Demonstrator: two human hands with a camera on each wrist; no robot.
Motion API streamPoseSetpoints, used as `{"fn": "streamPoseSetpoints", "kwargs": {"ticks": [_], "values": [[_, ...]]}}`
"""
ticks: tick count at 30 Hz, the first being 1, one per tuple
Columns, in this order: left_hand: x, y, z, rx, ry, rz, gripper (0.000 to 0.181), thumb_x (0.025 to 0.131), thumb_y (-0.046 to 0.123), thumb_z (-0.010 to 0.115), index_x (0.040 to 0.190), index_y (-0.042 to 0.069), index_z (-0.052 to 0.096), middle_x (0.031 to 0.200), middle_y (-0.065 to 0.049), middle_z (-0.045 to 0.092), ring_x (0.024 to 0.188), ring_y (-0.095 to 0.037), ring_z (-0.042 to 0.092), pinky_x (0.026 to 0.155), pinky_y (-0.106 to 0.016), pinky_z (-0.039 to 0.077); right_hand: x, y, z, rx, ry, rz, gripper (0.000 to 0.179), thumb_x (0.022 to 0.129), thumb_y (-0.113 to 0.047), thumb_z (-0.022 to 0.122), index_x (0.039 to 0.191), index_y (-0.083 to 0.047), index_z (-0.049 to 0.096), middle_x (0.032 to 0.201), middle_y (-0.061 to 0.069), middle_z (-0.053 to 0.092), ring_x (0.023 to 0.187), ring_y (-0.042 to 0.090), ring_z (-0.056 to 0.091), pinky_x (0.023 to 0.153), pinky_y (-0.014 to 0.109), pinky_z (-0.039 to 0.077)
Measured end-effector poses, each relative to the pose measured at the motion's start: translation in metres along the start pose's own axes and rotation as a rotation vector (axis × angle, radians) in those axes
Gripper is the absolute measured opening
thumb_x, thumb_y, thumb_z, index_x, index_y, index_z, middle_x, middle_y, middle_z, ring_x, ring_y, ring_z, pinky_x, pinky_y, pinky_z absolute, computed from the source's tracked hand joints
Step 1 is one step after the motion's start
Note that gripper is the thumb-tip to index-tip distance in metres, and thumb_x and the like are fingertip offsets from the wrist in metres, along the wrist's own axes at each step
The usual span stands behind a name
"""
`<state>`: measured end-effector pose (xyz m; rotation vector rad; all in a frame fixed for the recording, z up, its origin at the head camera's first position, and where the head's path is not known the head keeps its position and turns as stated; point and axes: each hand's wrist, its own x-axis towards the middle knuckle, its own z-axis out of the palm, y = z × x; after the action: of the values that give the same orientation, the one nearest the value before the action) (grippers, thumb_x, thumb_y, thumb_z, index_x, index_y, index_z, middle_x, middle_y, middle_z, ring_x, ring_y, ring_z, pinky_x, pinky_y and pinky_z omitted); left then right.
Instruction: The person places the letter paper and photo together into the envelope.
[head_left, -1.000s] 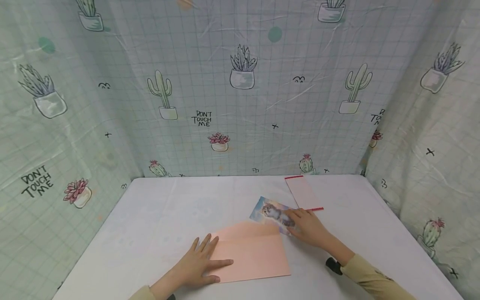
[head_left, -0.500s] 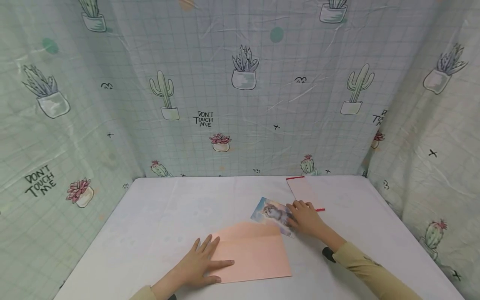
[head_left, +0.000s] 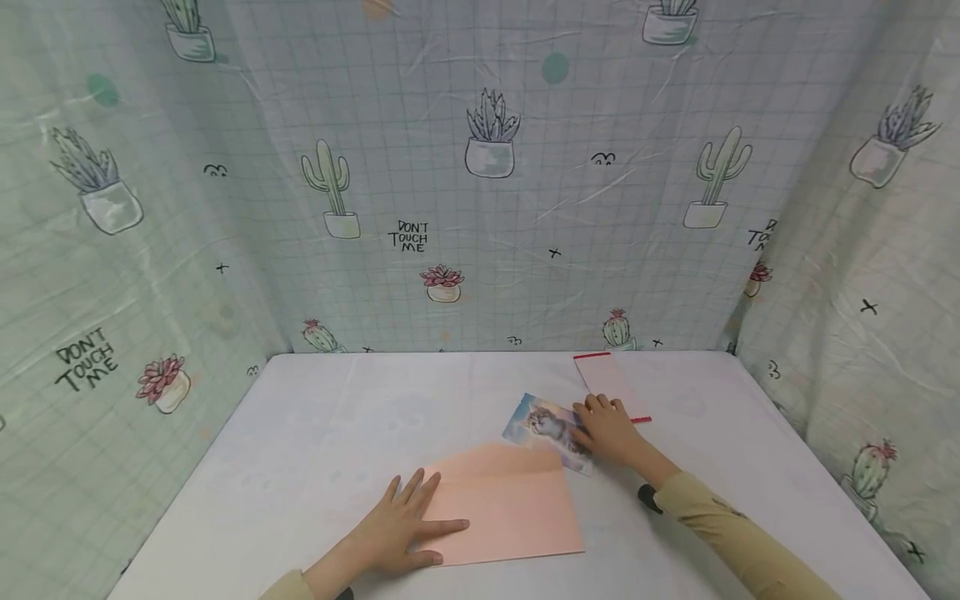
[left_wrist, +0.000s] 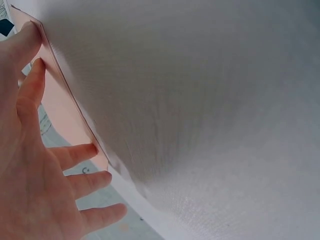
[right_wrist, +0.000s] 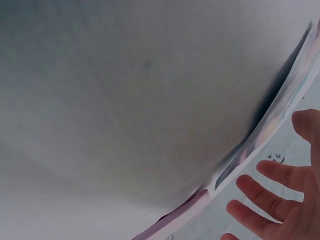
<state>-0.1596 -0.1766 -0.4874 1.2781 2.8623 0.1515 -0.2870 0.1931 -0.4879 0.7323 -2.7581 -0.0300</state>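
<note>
A pale pink envelope (head_left: 502,517) lies flat near the front, its flap (head_left: 495,458) spread away from the person. On its left edge rests my left hand (head_left: 393,529), fingers spread; in the left wrist view the thumb and index finger touch the envelope (left_wrist: 70,107). A picture card with a kitten (head_left: 543,423) lies beyond the envelope's right corner, near the flap. My right hand (head_left: 611,433) is over the card's right end, hiding part of it. In the right wrist view its fingers are loosely bent, apart from the card (right_wrist: 280,110), pinching nothing.
A pale pink strip with red ends (head_left: 606,375) lies at the back right, partly behind the right hand. The white table (head_left: 337,433) is enclosed by hanging cloth (head_left: 555,192) printed with cacti.
My right hand has shifted slightly back and to the left, uncovering the card's lower right corner. My left hand stays on the envelope, and the card lies about where it was.
</note>
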Motion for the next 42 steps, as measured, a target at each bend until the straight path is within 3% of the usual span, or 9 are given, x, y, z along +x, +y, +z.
{"fn": "streamPoseSetpoints", "kwargs": {"ticks": [12,20,31,42], "values": [[0.001,-0.001,0.001,0.025,-0.006,-0.003,0.048,0.086,0.054,0.042,0.132,0.041,0.038,0.139,-0.029,0.031,0.124,-0.053,0.028,0.088,-0.068,0.030,0.007,0.002,0.003,-0.013,-0.023,0.004,0.038,0.083,-0.038,0.058,0.095,-0.002,0.055,0.086,0.013,0.051,0.084,0.030,0.047,0.071,0.049,0.038],[0.001,-0.001,-0.001,-0.003,-0.009,0.000,0.048,0.086,0.053,0.043,0.132,0.040,0.038,0.139,-0.030,0.030,0.124,-0.054,0.027,0.089,-0.069,0.028,0.009,0.001,0.003,-0.016,-0.091,0.030,0.041,0.083,-0.041,0.058,0.095,-0.002,0.052,0.088,0.014,0.052,0.086,0.030,0.048,0.073,0.049,0.038],[0.000,-0.001,0.001,0.023,0.024,0.012,0.047,0.086,0.052,0.044,0.131,0.040,0.039,0.138,-0.030,0.032,0.123,-0.054,0.029,0.088,-0.068,0.030,0.012,0.004,0.003,0.007,-0.103,0.026,0.042,0.081,-0.039,0.061,0.096,-0.002,0.048,0.084,0.013,0.054,0.079,0.028,0.050,0.064,0.042,0.039],[0.001,0.000,0.000,0.028,0.014,0.011,0.047,0.086,0.052,0.043,0.132,0.039,0.039,0.137,-0.030,0.032,0.123,-0.054,0.029,0.088,-0.068,0.030,0.011,0.004,0.003,0.032,-0.068,0.007,0.038,0.080,-0.035,0.063,0.093,-0.004,0.044,0.078,0.010,0.052,0.075,0.027,0.050,0.058,0.038,0.036]]}}
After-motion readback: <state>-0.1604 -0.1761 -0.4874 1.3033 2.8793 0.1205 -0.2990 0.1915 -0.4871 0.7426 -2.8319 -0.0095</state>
